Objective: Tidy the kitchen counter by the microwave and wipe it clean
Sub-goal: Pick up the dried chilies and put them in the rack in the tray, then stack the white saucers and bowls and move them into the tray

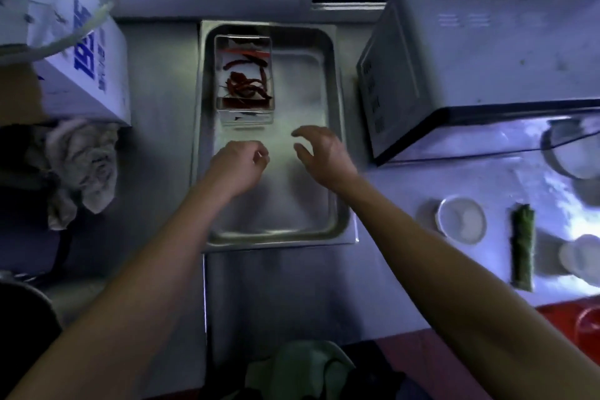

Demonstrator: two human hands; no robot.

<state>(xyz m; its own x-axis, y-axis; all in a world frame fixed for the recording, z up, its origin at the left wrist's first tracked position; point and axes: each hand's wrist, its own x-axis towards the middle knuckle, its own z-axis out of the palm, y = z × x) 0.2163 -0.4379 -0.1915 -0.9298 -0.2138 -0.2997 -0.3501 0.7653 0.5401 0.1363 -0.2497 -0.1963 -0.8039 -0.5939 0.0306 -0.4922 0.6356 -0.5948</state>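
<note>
Head view: both hands hover over a steel tray (334,140) on the bench (162,75), left of the microwave (487,75). Left hand (240,166) has its grip clenched, whether pinching anything cannot be told; right hand (324,153) is released, fingers spread. A tin (244,81) of chillies sits far-left in the tray. A rag (81,166) lies left.

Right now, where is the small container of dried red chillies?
In the head view, the small container of chillies sits in the far-left corner of the large steel tray, left of the microwave.
</note>
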